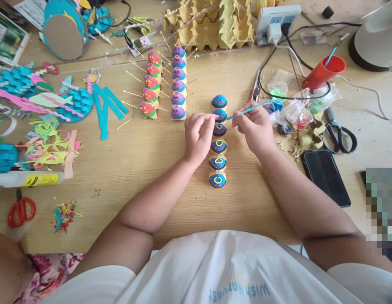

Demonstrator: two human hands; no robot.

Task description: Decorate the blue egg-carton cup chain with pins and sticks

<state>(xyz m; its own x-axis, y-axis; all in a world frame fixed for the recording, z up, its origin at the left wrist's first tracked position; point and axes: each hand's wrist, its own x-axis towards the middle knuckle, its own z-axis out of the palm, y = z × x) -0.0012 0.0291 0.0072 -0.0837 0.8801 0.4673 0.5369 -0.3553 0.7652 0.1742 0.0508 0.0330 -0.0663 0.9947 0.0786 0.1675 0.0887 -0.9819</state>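
A strip of egg carton (pixel 218 147) stretches away from me, its several cups capped with blue and dark clay. The nearer caps carry yellow loops and small pink marks. My left hand (pixel 198 136) is closed at the left of the second cap from the far end, a fingertip touching it. Pinched in my right hand (pixel 255 128) is a thin light-blue modelling tool (pixel 251 109); its tip reaches the right side of that same cap. Further left stand a purple carton strip (pixel 178 84) and a red-and-green one (pixel 151 86), both with pins sticking out.
At right lie black-handled scissors (pixel 339 137), a phone (pixel 325 177), plastic bags (pixel 298 109) and a red cup (pixel 325 71). Blue paper strips (pixel 104 109), paper scraps (pixel 53 143), a glue bottle (pixel 31 178) and red scissors (pixel 21 212) are at left. Behind are egg trays (pixel 211 25) and a power strip (pixel 278 19).
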